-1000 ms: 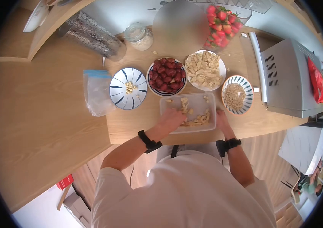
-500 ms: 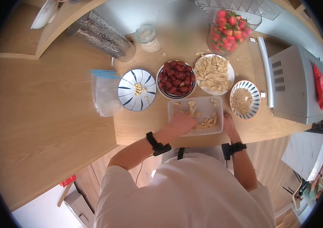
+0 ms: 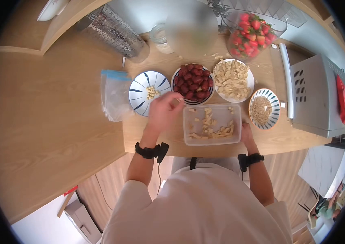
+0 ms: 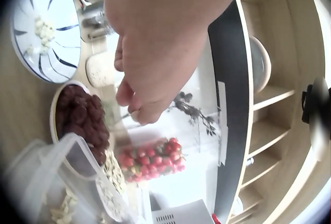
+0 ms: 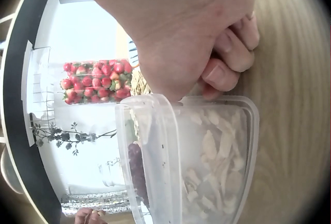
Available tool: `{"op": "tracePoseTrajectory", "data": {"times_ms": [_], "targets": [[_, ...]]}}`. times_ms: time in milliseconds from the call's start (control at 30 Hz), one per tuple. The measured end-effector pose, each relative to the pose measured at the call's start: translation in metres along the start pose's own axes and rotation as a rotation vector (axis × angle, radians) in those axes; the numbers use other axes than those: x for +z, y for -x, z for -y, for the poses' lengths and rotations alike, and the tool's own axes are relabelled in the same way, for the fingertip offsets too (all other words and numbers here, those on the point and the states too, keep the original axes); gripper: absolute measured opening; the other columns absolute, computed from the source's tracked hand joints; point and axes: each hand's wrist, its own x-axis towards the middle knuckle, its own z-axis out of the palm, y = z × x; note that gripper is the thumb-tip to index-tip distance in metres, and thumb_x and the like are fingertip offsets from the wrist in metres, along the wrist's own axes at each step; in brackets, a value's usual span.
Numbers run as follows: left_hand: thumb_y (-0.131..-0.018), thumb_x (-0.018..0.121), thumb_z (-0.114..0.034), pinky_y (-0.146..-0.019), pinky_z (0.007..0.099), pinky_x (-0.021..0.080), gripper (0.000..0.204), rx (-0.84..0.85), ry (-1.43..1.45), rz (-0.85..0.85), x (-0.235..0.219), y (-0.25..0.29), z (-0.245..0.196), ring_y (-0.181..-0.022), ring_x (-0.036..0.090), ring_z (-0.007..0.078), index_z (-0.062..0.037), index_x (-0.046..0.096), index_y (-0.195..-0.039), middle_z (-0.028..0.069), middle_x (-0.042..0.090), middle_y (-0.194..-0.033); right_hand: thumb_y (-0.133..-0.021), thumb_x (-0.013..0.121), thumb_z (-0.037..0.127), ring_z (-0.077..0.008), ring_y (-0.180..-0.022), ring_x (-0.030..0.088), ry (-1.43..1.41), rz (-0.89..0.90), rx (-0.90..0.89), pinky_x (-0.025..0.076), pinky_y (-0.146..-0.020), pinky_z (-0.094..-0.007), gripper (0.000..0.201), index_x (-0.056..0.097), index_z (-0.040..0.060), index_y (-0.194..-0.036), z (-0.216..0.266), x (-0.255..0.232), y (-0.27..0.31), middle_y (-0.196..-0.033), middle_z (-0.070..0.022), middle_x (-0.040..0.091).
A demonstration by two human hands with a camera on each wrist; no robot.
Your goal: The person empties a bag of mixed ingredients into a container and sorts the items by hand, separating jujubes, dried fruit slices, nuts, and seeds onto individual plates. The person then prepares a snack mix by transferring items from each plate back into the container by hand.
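My left hand [image 3: 163, 112] is raised above the table between the striped plate [image 3: 140, 103] and the bowl of red dates [image 3: 193, 83]. Its thumb and index finger pinch a small pale piece, mostly covered by the fingertips. On the plate sits a small heap of round pale seeds [image 3: 152, 92]. A clear plastic container [image 3: 221, 116] in front of me holds scattered dried pale slices [image 5: 220, 157]. At the container's right end, the right hand [image 3: 246, 133] grips the rim with curled fingers; in the right wrist view its thumb side overlaps the rim.
Behind the container stand a white plate of dried slices [image 3: 232, 79] and a striped bowl of thin slices [image 3: 260, 109]. Zip bags [image 3: 113, 97] lie at left. Further back are a glass jar [image 3: 159, 36] and a box of strawberries [image 3: 251, 36]. A grey appliance [image 3: 312, 93] stands right.
My left hand has lifted out of the container and moved left and away from me, to beside the seed plate. The right hand has stayed at the container's right end.
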Motion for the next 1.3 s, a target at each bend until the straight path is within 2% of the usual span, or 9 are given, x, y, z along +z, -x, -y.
{"op": "tracePoseTrajectory", "data": {"times_ms": [200,467,667,733,867,933,1033,1100,1300], "targets": [[-0.08,0.076,-0.016,-0.055,0.0324,0.05,0.016,-0.201,-0.18,-0.36,-0.011,0.004,0.08,-0.055,0.063,0.0181,-0.0091,0.067,-0.091,0.0022,0.072,-0.086,-0.086,0.059,0.038,-0.0385,-0.084,0.069,-0.081,-0.038,0.082,0.05,-0.077,-0.0448,0.05,0.066,-0.011,-0.084,0.0,0.001,-0.002,-0.08,-0.0314,0.065],[-0.081,0.073,-0.022,-0.063,0.0395,0.053,0.014,-0.34,-0.415,-0.241,-0.01,0.017,0.116,-0.065,0.068,0.0243,-0.0149,0.067,-0.091,0.0011,0.073,-0.085,-0.086,0.06,0.042,-0.0392,-0.082,0.069,-0.063,-0.032,0.068,0.05,-0.074,-0.0454,0.055,0.065,-0.012,-0.082,-0.013,0.004,-0.008,-0.077,-0.0322,0.064],[-0.081,0.073,-0.024,-0.067,0.042,0.054,0.013,-0.364,-0.488,-0.204,-0.01,0.018,0.119,-0.076,0.07,0.028,-0.0159,0.066,-0.09,0.0018,0.073,-0.085,-0.088,0.058,0.04,-0.0411,-0.08,0.067,0.178,-0.047,-0.242,0.05,-0.071,-0.0454,0.046,0.067,-0.0056,-0.088,-0.018,0.003,-0.007,-0.081,-0.0296,0.065],[-0.081,0.073,-0.024,-0.068,0.0423,0.054,0.014,-0.358,-0.503,-0.187,-0.011,0.019,0.117,-0.077,0.07,0.0285,-0.0158,0.066,-0.092,0.002,0.073,-0.086,-0.089,0.057,0.038,-0.0432,-0.08,0.066,-0.113,0.0,0.064,0.05,-0.072,-0.0462,0.042,0.068,-0.0027,-0.088,-0.013,0.002,-0.005,-0.082,-0.0281,0.066],[-0.083,0.072,-0.026,-0.068,0.0421,0.054,0.019,-0.367,-0.532,-0.151,-0.016,0.014,0.086,-0.074,0.069,0.0281,-0.0145,0.065,-0.096,0.0025,0.071,-0.091,-0.089,0.056,0.04,-0.0442,-0.08,0.065,0.089,-0.039,-0.102,0.05,-0.073,-0.0479,0.047,0.067,-0.0057,-0.084,-0.008,0.0,-0.003,-0.08,-0.0294,0.065],[-0.083,0.071,-0.027,-0.068,0.0421,0.053,0.02,-0.381,-0.498,-0.111,-0.02,0.013,0.053,-0.073,0.068,0.028,-0.0137,0.065,-0.096,0.003,0.07,-0.092,-0.091,0.053,0.044,-0.0446,-0.08,0.065,-0.003,-0.058,0.159,0.049,-0.073,-0.0492,0.056,0.066,-0.0092,-0.081,0.011,-0.004,0.002,-0.077,-0.0311,0.064],[-0.084,0.071,-0.025,-0.068,0.04,0.053,0.02,-0.212,-0.335,-0.014,-0.017,0.016,0.013,-0.08,0.066,0.0274,-0.0106,0.064,-0.095,0.0056,0.07,-0.092,-0.092,0.052,0.05,-0.0461,-0.08,0.063,-0.077,-0.083,0.18,0.048,-0.073,-0.0502,0.065,0.064,-0.0118,-0.077,0.024,-0.007,0.007,-0.074,-0.0329,0.061],[-0.084,0.07,-0.022,-0.075,0.0401,0.052,0.019,0.171,-0.396,0.167,-0.014,0.018,-0.001,-0.088,0.064,0.0279,-0.0097,0.064,-0.096,0.0073,0.067,-0.095,-0.092,0.051,0.052,-0.0467,-0.08,0.063,-0.084,-0.064,0.179,0.048,-0.073,-0.0504,0.067,0.064,-0.0116,-0.077,0.015,-0.005,0.003,-0.074,-0.0329,0.061],[-0.081,0.068,-0.021,-0.086,0.043,0.047,0.02,0.307,-0.433,0.524,0.016,0.029,-0.027,-0.099,0.059,0.0284,-0.0104,0.062,-0.096,0.0066,0.064,-0.09,-0.092,0.049,0.058,-0.0471,-0.078,0.063,-0.016,-0.068,0.046,0.047,-0.073,-0.0499,0.073,0.064,-0.0115,-0.079,-0.006,0.006,-0.004,-0.073,-0.0321,0.061]]}}
